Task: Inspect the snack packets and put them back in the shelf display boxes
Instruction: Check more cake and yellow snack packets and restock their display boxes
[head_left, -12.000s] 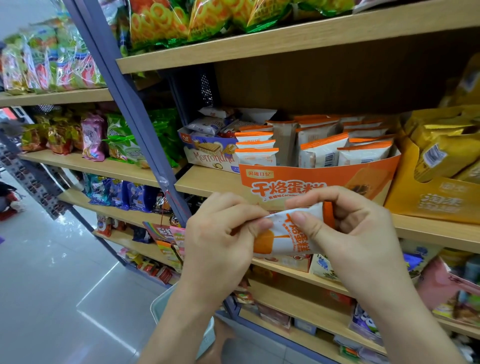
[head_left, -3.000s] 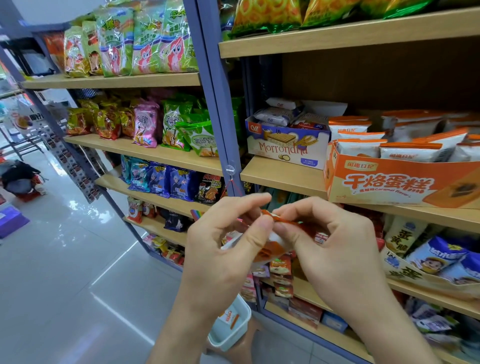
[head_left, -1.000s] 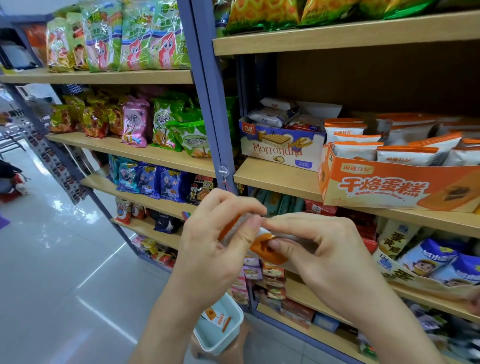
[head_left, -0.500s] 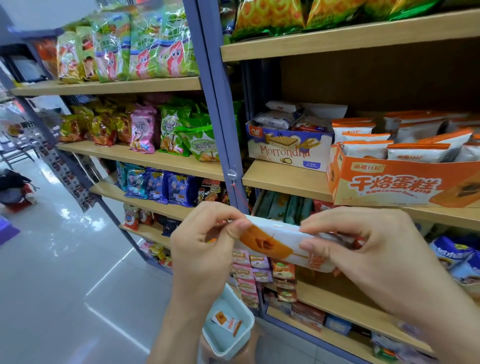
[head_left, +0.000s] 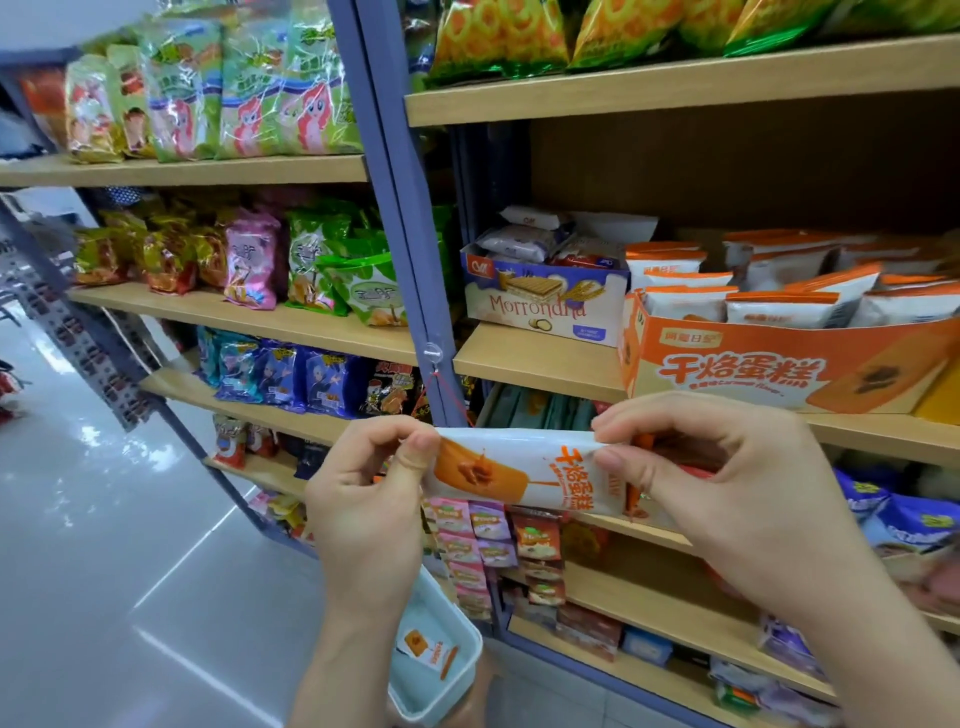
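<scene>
A white and orange snack packet (head_left: 524, 475) is stretched flat and level in front of the shelves. My left hand (head_left: 369, 493) pinches its left end and my right hand (head_left: 717, 478) pinches its right end. Above and to the right, the orange display box (head_left: 779, 366) sits on the wooden shelf with several matching packets (head_left: 779, 309) standing in it. Low down, a pale blue basket (head_left: 441, 670) holds one more packet (head_left: 431, 649) of the same kind.
A purple and white wafer box (head_left: 545, 306) stands left of the orange box. A blue shelf post (head_left: 400, 218) rises between the two bays. Bagged snacks (head_left: 249, 260) fill the left shelves. The grey tiled floor (head_left: 114, 545) lies at lower left.
One second ago the packet was bunched between my fingertips. My hands have since pulled apart, and the packet is spread out flat with its printed face toward me.
</scene>
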